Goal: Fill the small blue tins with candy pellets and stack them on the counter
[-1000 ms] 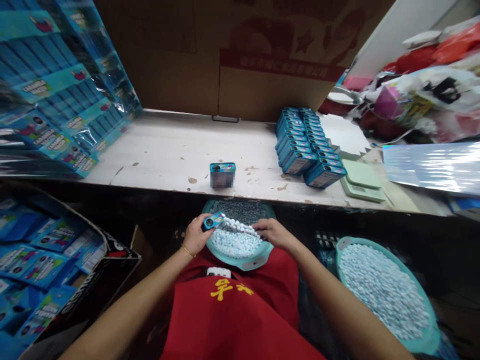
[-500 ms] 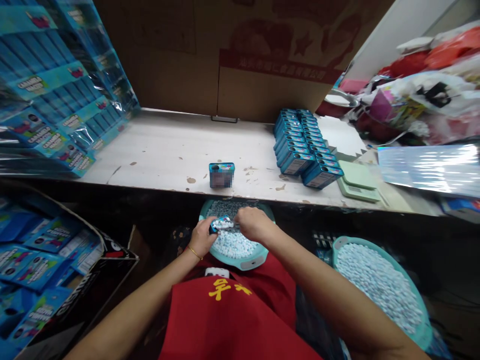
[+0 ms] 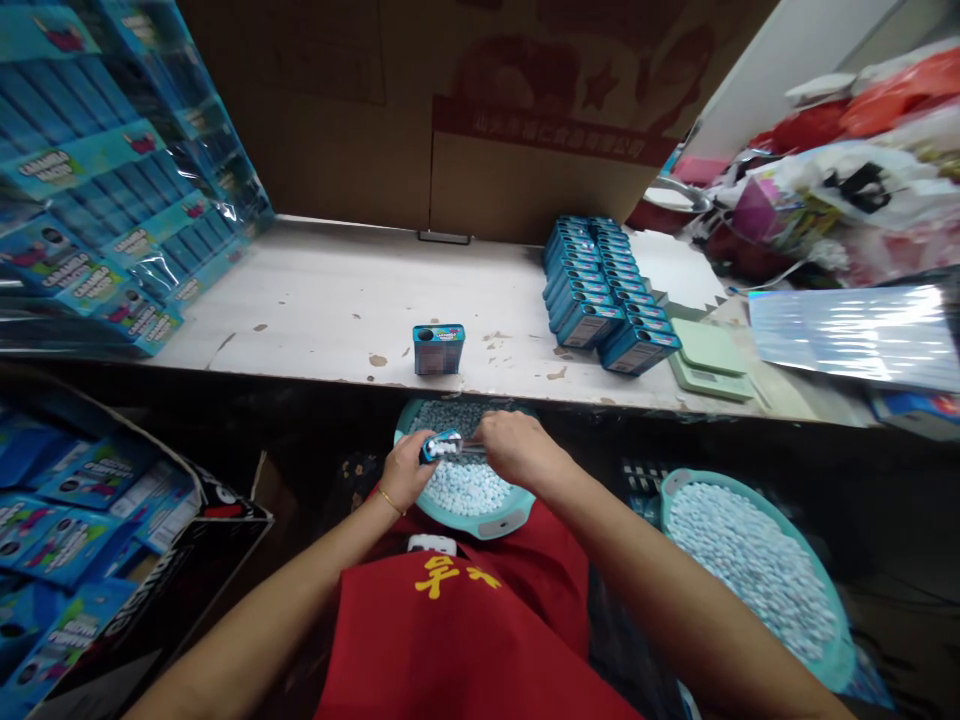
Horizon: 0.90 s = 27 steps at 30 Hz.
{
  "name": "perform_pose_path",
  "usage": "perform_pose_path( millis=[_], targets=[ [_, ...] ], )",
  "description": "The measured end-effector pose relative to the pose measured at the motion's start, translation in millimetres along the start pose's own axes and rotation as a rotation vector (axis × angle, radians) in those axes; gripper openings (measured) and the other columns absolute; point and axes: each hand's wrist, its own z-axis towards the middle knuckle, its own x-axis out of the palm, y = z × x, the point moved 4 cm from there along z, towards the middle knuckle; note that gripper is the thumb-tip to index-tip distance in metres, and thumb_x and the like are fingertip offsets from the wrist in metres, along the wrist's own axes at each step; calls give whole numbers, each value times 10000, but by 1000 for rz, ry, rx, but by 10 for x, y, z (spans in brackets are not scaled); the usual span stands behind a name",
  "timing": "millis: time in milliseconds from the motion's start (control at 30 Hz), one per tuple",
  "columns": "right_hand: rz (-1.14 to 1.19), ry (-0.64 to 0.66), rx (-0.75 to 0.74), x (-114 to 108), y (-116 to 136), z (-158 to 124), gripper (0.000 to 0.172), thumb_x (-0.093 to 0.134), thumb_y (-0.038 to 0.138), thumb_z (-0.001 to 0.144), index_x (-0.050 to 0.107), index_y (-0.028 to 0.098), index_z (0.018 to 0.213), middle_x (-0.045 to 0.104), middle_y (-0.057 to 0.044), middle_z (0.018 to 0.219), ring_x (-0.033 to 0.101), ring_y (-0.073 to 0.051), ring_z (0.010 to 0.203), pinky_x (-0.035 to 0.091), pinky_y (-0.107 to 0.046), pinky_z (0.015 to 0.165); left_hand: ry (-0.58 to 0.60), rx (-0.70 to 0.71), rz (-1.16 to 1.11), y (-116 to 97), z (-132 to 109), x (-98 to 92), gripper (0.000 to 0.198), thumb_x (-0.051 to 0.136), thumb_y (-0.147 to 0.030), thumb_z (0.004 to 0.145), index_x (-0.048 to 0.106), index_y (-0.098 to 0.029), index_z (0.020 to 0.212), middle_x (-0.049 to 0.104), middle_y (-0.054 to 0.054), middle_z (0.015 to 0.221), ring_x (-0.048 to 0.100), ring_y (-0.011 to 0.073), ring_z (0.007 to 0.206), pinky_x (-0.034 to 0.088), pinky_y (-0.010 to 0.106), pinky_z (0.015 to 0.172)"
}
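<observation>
In the lower middle of the head view, my left hand [image 3: 403, 472] is closed around a small blue candy tin [image 3: 430, 449], its mouth turned to the right with white candies showing inside. My right hand [image 3: 519, 450] grips a small metal scoop [image 3: 471, 448] whose end points at the tin's mouth; the exact shape of the scoop is hard to make out. Both hands are over a turquoise basin [image 3: 504, 524] of white and pale blue candies [image 3: 466, 492]. A single blue tin [image 3: 438, 352] stands upright on the white table in front of me.
Rows of blue tins [image 3: 600, 300] stand right on the white table [image 3: 330, 290], beside a pale green scale [image 3: 709, 358]. A second candy basin [image 3: 846, 655] sits lower right. At left are an open carton [image 3: 191, 500] of blue packs and wrapped display boxes [image 3: 97, 190].
The scoop, heaped with candies at the tin's mouth before, has drawn back slightly right with my right hand. Fewer candies show at the mouth; the tin stays in my left hand.
</observation>
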Motion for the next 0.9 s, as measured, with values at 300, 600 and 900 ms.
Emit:
perform_pose_path(
  millis=[300,600,900],
  targets=[
    [86,-39,68,52,-429,-274,346,335,179,814,591,288,1019,584,-33,927,549,-146,849,360,-224,674,-45,-172,-302,129,4,-35,360,602,-199,641,536,-191,994,610,21,919,571,155,845,438,280,777],
    [117,-82,99,242,-483,-271,354,334,199,812,578,338,1027,570,-5,884,547,-134,798,334,-223,616,-36,-206,-454,75,4,45,366,637,-203,605,540,-163,956,609,21,868,568,144,786,443,270,736],
    [138,-100,33,212,-271,-302,372,316,184,822,545,330,1076,560,-7,890,541,-113,798,338,-207,640,-46,-241,-514,110,40,73,348,636,-161,580,535,-155,912,591,-6,787,551,124,723,436,248,693]
  ],
)
